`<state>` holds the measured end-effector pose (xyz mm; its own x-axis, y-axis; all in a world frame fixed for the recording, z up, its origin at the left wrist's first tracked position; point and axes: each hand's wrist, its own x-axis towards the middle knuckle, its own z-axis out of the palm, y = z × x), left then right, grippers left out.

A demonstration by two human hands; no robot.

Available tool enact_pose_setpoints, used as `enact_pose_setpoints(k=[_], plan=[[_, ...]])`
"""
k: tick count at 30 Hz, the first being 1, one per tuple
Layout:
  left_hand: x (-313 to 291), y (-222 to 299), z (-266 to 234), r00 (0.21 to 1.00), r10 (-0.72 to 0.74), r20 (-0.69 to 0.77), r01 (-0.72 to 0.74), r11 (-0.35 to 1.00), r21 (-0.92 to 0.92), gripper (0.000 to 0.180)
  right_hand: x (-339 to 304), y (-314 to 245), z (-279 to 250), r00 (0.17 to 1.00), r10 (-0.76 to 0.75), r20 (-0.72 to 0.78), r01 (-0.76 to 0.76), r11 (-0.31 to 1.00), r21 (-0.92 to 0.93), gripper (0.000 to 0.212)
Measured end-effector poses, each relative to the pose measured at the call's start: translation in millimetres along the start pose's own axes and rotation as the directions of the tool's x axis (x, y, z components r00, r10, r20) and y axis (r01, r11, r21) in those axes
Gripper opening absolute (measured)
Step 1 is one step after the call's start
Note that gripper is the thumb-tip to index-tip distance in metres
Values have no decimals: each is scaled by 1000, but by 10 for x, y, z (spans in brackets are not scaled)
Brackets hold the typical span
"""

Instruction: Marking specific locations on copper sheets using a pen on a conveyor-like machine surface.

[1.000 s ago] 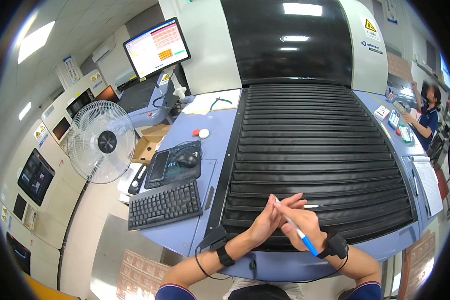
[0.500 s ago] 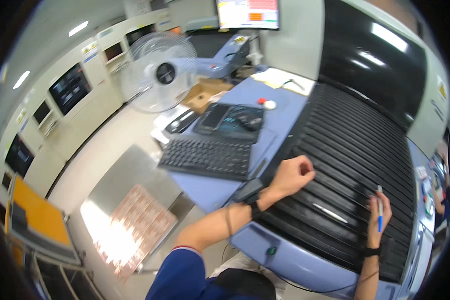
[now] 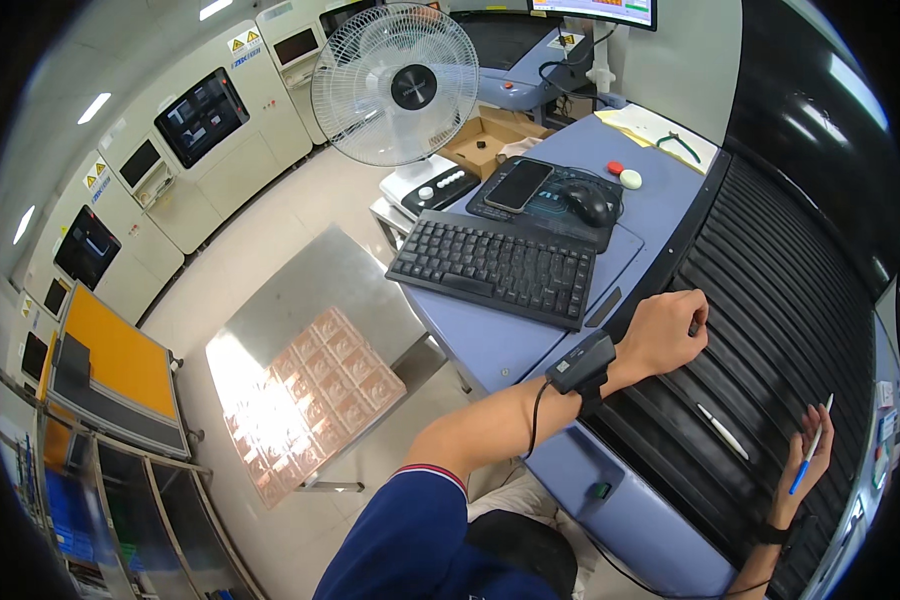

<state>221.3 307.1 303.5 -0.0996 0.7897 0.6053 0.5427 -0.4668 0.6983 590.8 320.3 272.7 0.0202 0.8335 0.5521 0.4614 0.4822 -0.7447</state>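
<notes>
My left hand [image 3: 665,332] is closed over the near left part of a black ribbed bed [image 3: 760,350]. Its fingers curl in, and whatever they may hold is hidden. A black band with a small dark box [image 3: 582,362] and a cable sits on that wrist. Farther right, my right hand [image 3: 810,458] grips a slim pen [image 3: 818,440] with a white upper part and a blue lower end. Between the hands a white pen [image 3: 722,432] lies on the ribs, touched by neither. The right wrist also wears a dark band [image 3: 770,534].
Left of the bed, a blue desktop [image 3: 660,205] carries a keyboard [image 3: 495,265], mouse [image 3: 587,203], phone [image 3: 519,186] and red and white buttons [image 3: 630,179]. A fan [image 3: 395,85] stands behind. A metal table [image 3: 340,270] at left holds a coppery gridded panel [image 3: 320,390].
The view has turned left, so the desk, bed and both hands sit farther right in the picture. The right hand still holds its pen; the left hand stays closed.
</notes>
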Motion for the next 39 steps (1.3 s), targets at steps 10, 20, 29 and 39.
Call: enact_pose_setpoints(k=[10, 20, 29, 39], plan=[[-11, -49, 32, 996, 83, -45, -82, 996, 36, 10, 34, 121, -105, 998, 28, -61, -28, 1000, -3, 48], [-37, -87, 31, 994, 17, 111, -51, 948, 313, 65, 135, 82, -96, 995, 92, -34, -91, 996, 16, 50], [-134, -137, 99, 993, -7, 114, -57, 836, 546, 73, 111, -33, -126, 979, 84, 186, -32, 963, -269, 48], [198, -40, -80, 946, -321, -54, 231, 779, -583, 32, 129, -63, 69, 919, 83, 386, 110, 885, -453, 51]])
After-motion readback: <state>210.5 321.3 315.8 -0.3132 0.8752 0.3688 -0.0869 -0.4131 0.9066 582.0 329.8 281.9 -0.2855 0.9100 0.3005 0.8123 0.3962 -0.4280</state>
